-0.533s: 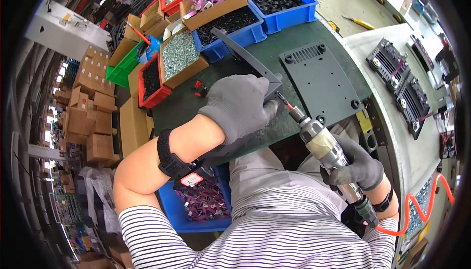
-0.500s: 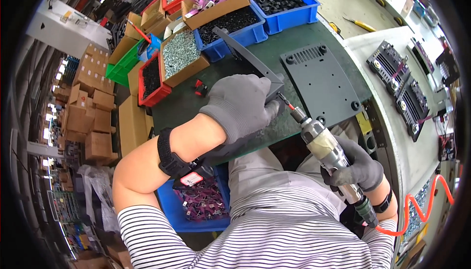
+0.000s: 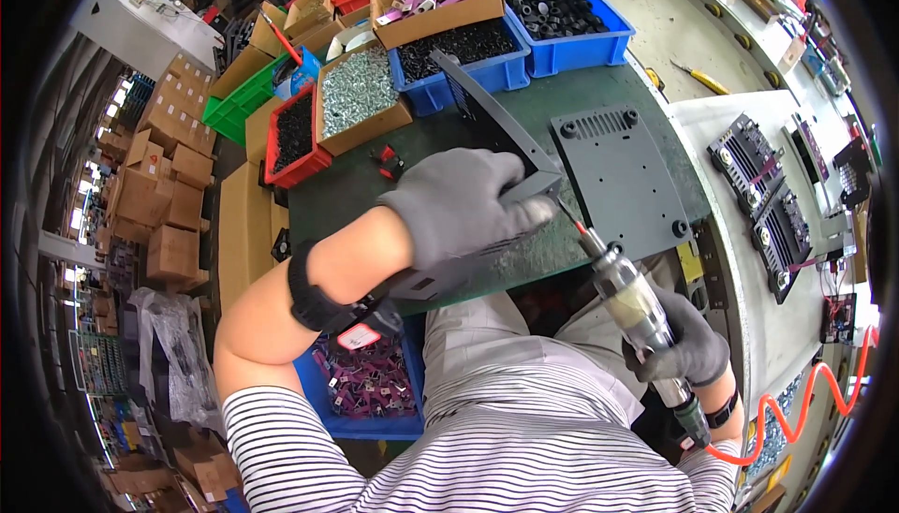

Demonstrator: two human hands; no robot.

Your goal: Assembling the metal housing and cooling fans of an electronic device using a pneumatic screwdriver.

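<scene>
My left hand (image 3: 464,199), in a grey glove, is closed around the corner of a dark bent sheet-metal panel (image 3: 501,124). One slotted wing of it slants away from me; more slotted dark metal shows beneath my wrist. My right hand (image 3: 688,340), gloved too, grips a silver air screwdriver (image 3: 629,298) by its body. Its thin bit points at the panel's corner, close by my left thumb; whether it touches, I cannot tell. A flat dark plate (image 3: 623,185) with round black feet lies just right of the panel on the green bench top (image 3: 421,153).
Behind stand blue bins (image 3: 581,52) of black parts, a carton (image 3: 370,129) of silver screws and a red bin (image 3: 309,159). A blue tub (image 3: 370,427) of purple-and-silver pieces sits low left. An orange coiled hose (image 3: 796,410) trails right. Finished-looking dark units (image 3: 749,162) lie on the right-hand surface.
The whole view has shifted slightly. My left fingers have changed their hold on the panel's corner, and the screwdriver's tip has moved a little right and nearer me in the picture.
</scene>
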